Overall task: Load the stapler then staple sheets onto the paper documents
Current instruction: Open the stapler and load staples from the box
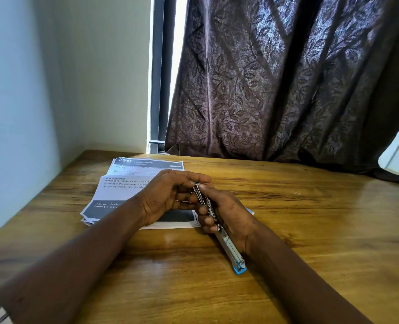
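The stapler (219, 228) lies opened out long in the right hand (228, 216), fingers curled shut around its metal channel, blue end low over the worktop (310, 230) — a hold that seems meant to keep the magazine facing up for loading. The left hand (168, 197) pinches at the far tip, likely feeding staples, though none can be made out. The paper documents (128, 185) wait just behind the hands; the dark curtain (287, 78) hangs well clear.
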{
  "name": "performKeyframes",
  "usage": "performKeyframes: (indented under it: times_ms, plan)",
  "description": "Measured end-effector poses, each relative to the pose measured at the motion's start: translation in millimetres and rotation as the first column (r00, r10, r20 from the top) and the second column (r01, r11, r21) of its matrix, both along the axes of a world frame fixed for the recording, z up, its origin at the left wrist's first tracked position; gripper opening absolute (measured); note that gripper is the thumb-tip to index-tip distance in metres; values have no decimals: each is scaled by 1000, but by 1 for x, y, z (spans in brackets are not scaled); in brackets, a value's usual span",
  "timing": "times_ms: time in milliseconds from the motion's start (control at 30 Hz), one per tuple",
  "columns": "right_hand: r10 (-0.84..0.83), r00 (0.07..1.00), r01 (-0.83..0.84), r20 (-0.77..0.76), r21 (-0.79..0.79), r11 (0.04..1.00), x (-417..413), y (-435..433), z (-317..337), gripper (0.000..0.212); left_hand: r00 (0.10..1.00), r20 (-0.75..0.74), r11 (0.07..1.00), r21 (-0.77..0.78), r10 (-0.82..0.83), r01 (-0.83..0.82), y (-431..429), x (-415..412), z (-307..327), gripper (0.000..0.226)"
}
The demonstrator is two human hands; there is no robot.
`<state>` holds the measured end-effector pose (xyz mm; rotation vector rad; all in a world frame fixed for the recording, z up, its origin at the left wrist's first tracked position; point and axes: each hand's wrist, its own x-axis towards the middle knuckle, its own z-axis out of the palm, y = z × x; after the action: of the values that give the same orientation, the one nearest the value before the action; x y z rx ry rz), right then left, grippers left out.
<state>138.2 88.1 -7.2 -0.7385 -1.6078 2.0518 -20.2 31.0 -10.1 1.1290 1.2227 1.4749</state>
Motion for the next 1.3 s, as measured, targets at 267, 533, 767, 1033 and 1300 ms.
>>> performKeyframes:
  times_ms: [267, 533, 767, 1033, 1300]
  plan:
    - [-16, 1000, 16, -4, 19, 1000, -1, 1, -3, 27, 997, -64, 999, 29, 33, -31, 3, 2, -6, 22]
    - [24, 1000, -24, -9, 75, 997, -1, 2, -7, 24, 998, -42, 999, 9, 44, -44, 3, 2, -4, 20]
    - [74, 996, -71, -43, 73, 995, 0, 1, -6, 21, 992, -54, 993, 18, 117, -116, 6, 2, -8, 20]
    - [124, 983, -112, -136, 90, 990, -2, -6, -5, 36, 989, 71, 992, 11, 128, -129, 6, 1, -8, 20]
    - [157, 971, -149, -183, 61, 987, 1, -9, -5, 11, 956, 209, 977, 11, 204, -211, 6, -5, -8, 19]
